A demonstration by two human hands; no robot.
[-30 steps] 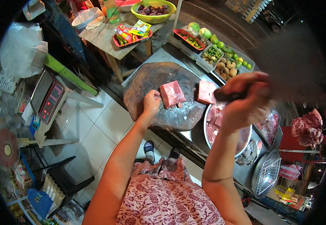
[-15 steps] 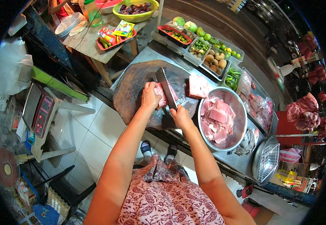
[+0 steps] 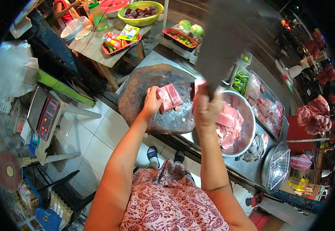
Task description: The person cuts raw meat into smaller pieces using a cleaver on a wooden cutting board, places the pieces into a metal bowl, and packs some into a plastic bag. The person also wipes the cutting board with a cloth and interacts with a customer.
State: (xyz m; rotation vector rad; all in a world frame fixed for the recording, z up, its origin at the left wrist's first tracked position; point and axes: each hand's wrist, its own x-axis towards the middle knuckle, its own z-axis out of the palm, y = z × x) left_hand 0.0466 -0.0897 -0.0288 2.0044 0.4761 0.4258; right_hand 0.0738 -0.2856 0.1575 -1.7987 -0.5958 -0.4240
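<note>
My right hand [image 3: 206, 109] is closed round the handle of a cleaver [image 3: 222, 42], raised high, its broad blade blurred. On the thick round wooden chopping block [image 3: 133, 86] lies a piece of raw meat [image 3: 170, 97] with a cut line across it. The fingers of my left hand [image 3: 151, 101] grip this piece at its left end. Small bits of meat lie at its near edge. Another chunk of meat [image 3: 199, 83] shows only in part behind my right hand. Just right of that hand, a steel bowl [image 3: 249, 133] holds several pieces of raw meat [image 3: 229, 123].
Beyond the block are trays of vegetables, among them green chillies [image 3: 240, 81]. Bagged meat [image 3: 265, 106] and a wire rack [image 3: 277, 165] lie to the right. At left stand a digital scale [image 3: 46, 117] and a fan [image 3: 9, 171]. Another person's arm [image 3: 65, 7] shows far left.
The cleaver has come up out of the meat and swung toward the upper right with my right hand. The cut in the meat now shows; my left hand stays on it.
</note>
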